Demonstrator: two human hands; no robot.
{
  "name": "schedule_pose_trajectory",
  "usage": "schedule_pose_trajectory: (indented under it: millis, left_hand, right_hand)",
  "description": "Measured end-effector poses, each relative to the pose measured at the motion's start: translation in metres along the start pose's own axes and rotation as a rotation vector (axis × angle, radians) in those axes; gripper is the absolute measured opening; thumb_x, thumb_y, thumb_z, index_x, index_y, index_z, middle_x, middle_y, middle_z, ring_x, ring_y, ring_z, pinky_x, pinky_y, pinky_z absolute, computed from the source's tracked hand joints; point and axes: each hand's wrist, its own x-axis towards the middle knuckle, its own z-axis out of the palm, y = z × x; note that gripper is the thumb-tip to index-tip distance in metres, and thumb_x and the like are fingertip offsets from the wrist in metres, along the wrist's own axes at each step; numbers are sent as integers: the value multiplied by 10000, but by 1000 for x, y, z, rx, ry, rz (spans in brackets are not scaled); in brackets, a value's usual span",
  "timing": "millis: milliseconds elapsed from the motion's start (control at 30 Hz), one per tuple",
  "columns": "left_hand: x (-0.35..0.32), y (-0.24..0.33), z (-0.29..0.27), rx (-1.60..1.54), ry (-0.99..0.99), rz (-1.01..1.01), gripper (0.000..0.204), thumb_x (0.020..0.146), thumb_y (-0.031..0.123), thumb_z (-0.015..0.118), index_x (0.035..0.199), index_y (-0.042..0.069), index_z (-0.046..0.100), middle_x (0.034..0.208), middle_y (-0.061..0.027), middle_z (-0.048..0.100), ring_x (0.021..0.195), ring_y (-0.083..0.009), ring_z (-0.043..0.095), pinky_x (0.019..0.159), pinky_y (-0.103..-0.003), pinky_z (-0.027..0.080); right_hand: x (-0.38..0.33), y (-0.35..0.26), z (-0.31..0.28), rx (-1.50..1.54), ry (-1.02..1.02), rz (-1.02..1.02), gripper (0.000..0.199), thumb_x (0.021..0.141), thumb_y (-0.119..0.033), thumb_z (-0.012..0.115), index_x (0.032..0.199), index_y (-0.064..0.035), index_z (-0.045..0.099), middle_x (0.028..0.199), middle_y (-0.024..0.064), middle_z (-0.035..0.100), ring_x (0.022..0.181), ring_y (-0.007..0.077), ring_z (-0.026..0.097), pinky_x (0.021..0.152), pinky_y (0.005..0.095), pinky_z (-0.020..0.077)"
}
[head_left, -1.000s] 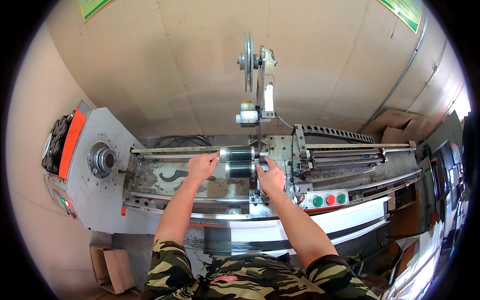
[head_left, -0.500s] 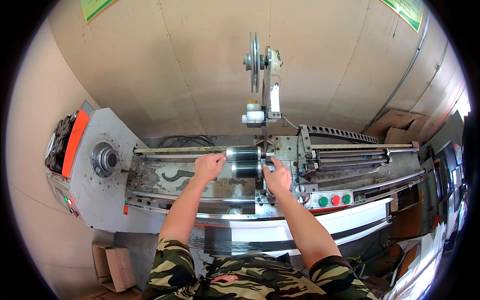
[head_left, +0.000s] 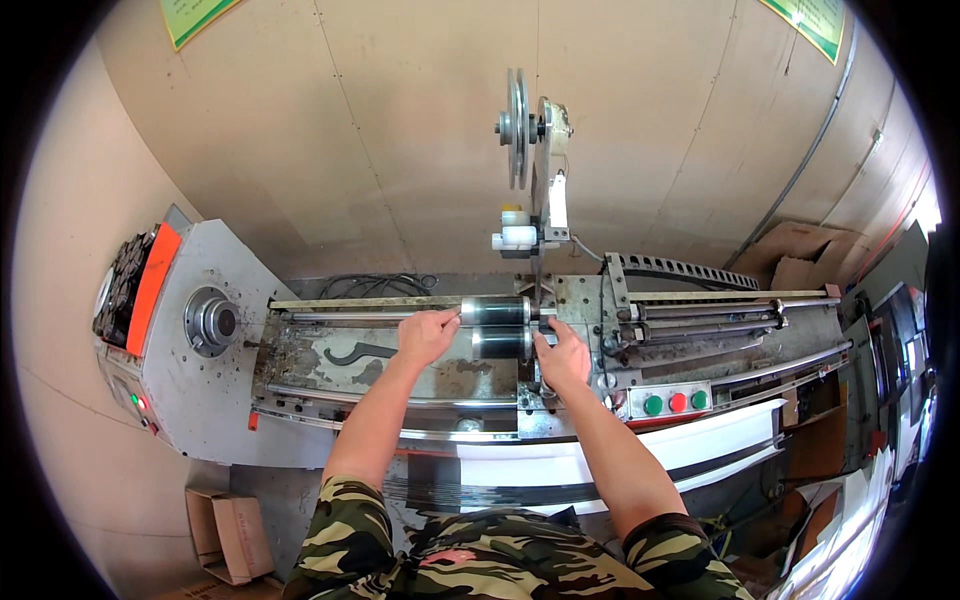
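A long grey winding machine (head_left: 330, 375) lies across the view. Two dark metal cylinders sit on its rails at the middle, an upper one (head_left: 495, 311) and a lower one (head_left: 500, 344). My left hand (head_left: 425, 335) is closed at the left end of the cylinders, on the rod there. My right hand (head_left: 563, 357) rests against the right end of the lower cylinder, by the carriage block. A pulley wheel (head_left: 517, 128) on a post stands behind the cylinders.
A round chuck (head_left: 212, 321) sits in the left headstock, with an orange panel (head_left: 148, 285) beside it. Green and red buttons (head_left: 676, 402) are on the front right. Cardboard boxes lie at the lower left (head_left: 228, 535) and back right (head_left: 790, 262). A wrench (head_left: 350, 352) lies on the bed.
The view has shifted slightly. My right hand has moved down a little toward the lower cylinder's right end; my left hand stays at the cylinders' left end.
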Motion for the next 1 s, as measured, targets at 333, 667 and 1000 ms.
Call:
schedule_pose_trajectory:
  millis: [333, 667, 1000]
  left_hand:
    - [2, 10, -1, 6, -53, -33, 319, 933, 413, 579, 1153, 257, 748, 1014, -104, 741, 956, -341, 689, 835, -459, 536]
    - [4, 16, 1, -25, -52, -27, 298, 928, 405, 582, 1106, 246, 760, 967, -108, 741, 919, -350, 693, 804, -474, 535]
    - [6, 15, 9, -2, -39, 9, 302, 928, 406, 583, 1125, 254, 753, 954, -114, 740, 893, -345, 696, 773, -471, 536]
  right_hand:
    - [3, 6, -2, -23, 8, 5, 489, 881, -388, 682, 1279, -106, 653, 1331, 160, 628, 1203, 366, 601, 1012, 444, 473]
    - [6, 9, -6, -53, -11, 11, 461, 892, -385, 669, 1276, -130, 655, 1341, 136, 627, 1185, 368, 612, 991, 450, 489]
    - [4, 10, -9, -81, 26, -11, 416, 908, -375, 654, 1255, -146, 674, 1254, 133, 673, 1124, 365, 641, 961, 447, 501]
